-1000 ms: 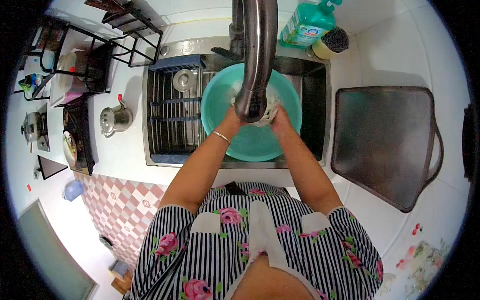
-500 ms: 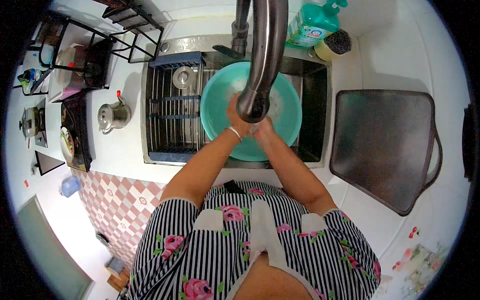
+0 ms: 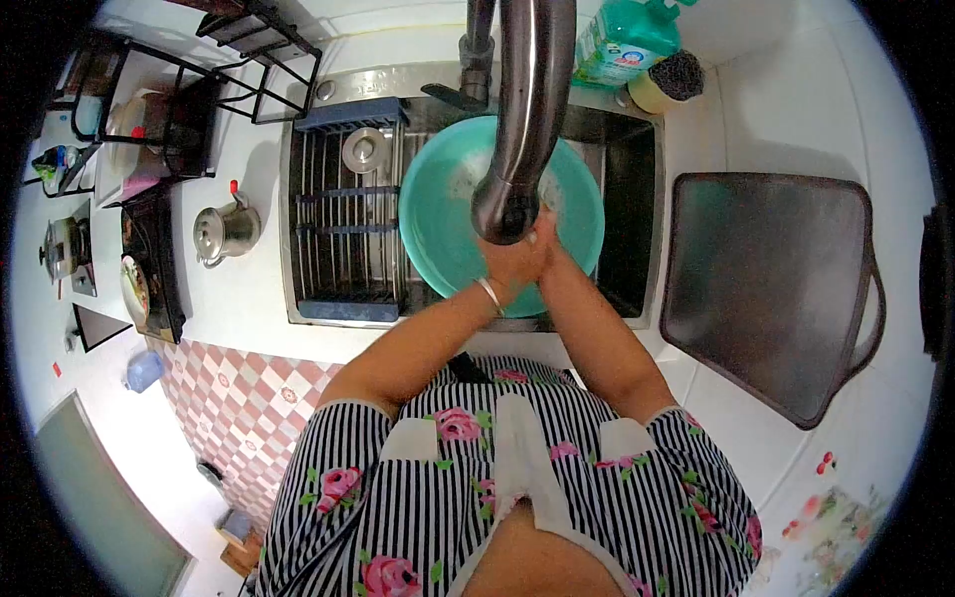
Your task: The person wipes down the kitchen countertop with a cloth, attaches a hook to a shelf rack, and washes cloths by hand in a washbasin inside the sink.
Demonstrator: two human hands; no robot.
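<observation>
Head | left hand (image 3: pixel 511 264) and right hand (image 3: pixel 546 241) meet at the tap (image 3: pixel 534 109), partly hidden; closed or open, I cannot tell | green basin (image 3: pixel 434 224) sits in the sink (image 3: pixel 637 214) beside the rack (image 3: pixel 348 311), directly under them, presumably so drips fall inside.

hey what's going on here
A person in a striped floral top has the left hand and right hand close together over a round turquoise plastic basin. The basin sits in a rectangular metal sink, beneath a curved dark metal faucet. The faucet hides some of the fingers, so whether they hold anything can't be told. Something pale shows in the basin, too unclear to name.
</observation>
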